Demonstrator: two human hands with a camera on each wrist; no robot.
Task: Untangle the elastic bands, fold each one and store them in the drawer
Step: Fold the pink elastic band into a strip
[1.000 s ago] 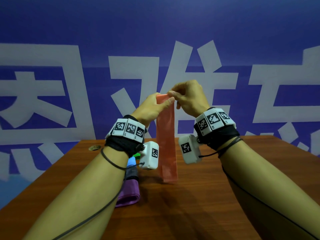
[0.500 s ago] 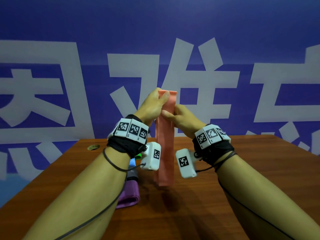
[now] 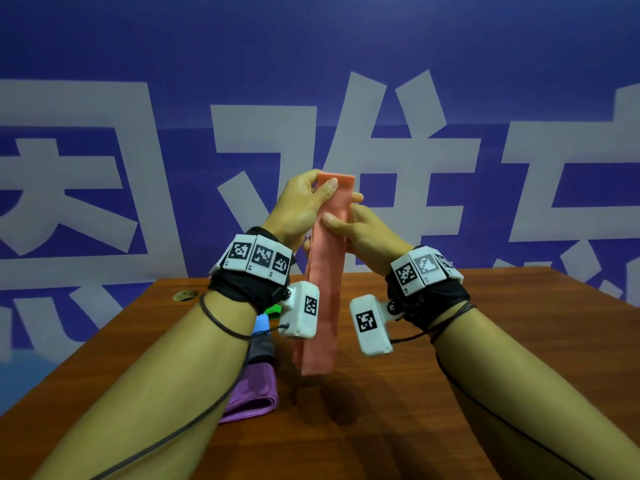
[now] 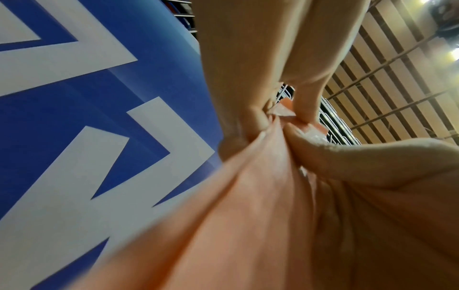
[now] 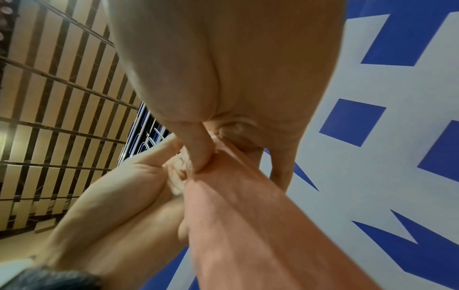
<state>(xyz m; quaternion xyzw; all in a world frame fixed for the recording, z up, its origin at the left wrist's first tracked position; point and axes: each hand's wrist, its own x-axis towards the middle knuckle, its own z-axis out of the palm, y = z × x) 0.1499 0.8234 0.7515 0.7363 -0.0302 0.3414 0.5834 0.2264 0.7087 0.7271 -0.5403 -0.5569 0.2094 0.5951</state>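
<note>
While hanging upright, pink band | both hands pinch its top | above table

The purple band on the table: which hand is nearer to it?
Left. The left hand holds the pink band up, above the purple band; the right hand grips the same pink band further to the right.

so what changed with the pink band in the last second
The right hand slid down from the top edge of the pink band and now pinches it lower, below the left hand. The left hand kept its hold at the top; the band still hangs above the table.
</note>
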